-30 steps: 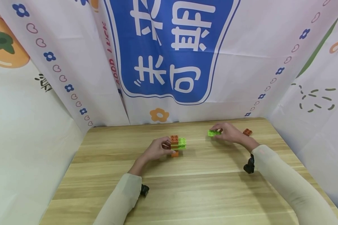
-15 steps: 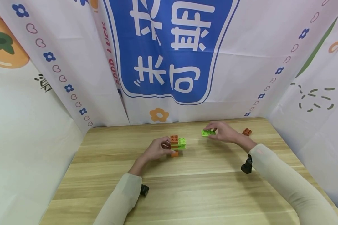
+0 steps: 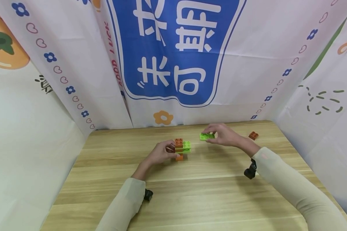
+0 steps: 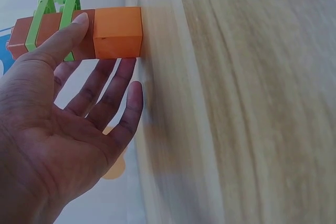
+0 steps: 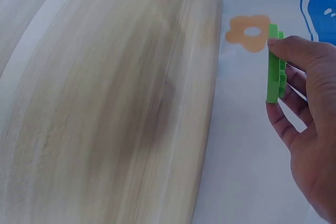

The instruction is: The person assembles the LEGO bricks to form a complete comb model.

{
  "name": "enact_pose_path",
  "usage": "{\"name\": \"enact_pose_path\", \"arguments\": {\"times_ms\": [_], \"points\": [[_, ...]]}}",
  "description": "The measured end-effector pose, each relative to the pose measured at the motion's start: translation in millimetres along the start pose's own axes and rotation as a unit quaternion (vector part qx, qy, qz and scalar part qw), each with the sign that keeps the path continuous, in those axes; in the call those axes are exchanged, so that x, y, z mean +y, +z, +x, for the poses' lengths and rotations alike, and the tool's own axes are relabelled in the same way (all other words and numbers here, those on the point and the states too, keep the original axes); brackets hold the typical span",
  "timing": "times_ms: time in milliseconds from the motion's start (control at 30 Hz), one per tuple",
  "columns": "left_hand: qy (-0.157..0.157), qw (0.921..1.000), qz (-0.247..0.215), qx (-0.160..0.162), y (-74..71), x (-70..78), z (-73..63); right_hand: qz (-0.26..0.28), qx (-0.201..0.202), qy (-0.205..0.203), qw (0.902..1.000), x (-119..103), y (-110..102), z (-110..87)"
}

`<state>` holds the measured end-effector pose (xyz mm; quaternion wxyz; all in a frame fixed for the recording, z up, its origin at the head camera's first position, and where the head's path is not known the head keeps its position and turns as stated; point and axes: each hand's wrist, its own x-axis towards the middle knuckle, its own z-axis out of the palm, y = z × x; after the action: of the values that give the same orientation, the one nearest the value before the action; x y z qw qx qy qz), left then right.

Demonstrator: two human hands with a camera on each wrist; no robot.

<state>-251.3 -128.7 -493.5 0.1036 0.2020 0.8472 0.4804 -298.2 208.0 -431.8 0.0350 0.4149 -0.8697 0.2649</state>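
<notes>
Pinched between thumb and fingers of the right grip (image 3: 224, 135), the green plate (image 3: 205, 137) now sits farther left, raised above the desk (image 3: 167, 195) and nearer the brick stack (image 3: 179, 145) that the left grip (image 3: 161, 152) pinches upright, leaving the assembly, seemingly, a shorter gap.
</notes>
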Motion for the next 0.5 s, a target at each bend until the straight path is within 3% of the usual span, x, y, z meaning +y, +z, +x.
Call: {"name": "enact_pose_path", "arguments": {"times_ms": [500], "points": [[-0.002, 1.0, -0.005, 0.003, -0.1, 0.8, -0.5, 0.008, 0.006, -0.054, 0.9985, -25.7, 2.2, 14.3]]}}
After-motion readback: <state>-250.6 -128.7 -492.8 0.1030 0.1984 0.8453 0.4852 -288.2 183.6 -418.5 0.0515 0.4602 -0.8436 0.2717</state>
